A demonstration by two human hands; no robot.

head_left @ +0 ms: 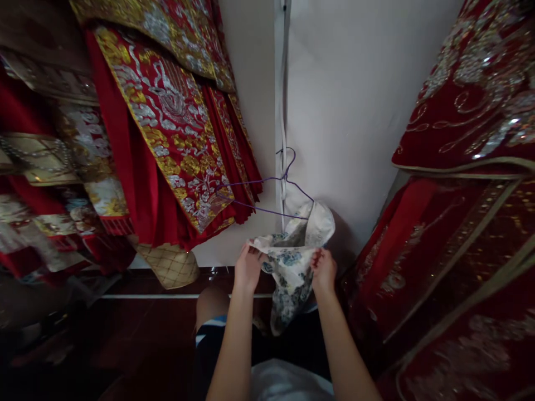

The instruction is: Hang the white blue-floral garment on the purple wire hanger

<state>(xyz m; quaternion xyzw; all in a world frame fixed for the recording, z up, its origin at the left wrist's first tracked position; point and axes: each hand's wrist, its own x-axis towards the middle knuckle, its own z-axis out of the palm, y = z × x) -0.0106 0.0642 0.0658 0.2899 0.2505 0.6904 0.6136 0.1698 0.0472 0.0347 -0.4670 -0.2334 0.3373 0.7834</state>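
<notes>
A white garment with blue-grey flowers (292,273) hangs partly from a thin purple hanger (271,211) near the wall. One end of the hanger is inside the garment at its right shoulder, while the left end sticks out bare. My left hand (248,267) is closed on the left end of the garment's upper edge. On the other side, my right hand (324,268) pinches the same edge. The cloth is stretched between both hands, and its lower part droops over my lap.
Red embroidered garments with gold and silver patterns (167,111) hang at the left. More red sequined garments (472,111) hang at the right. A pale cable or pole (283,100) runs down the wall. Below is a dark red floor (142,334).
</notes>
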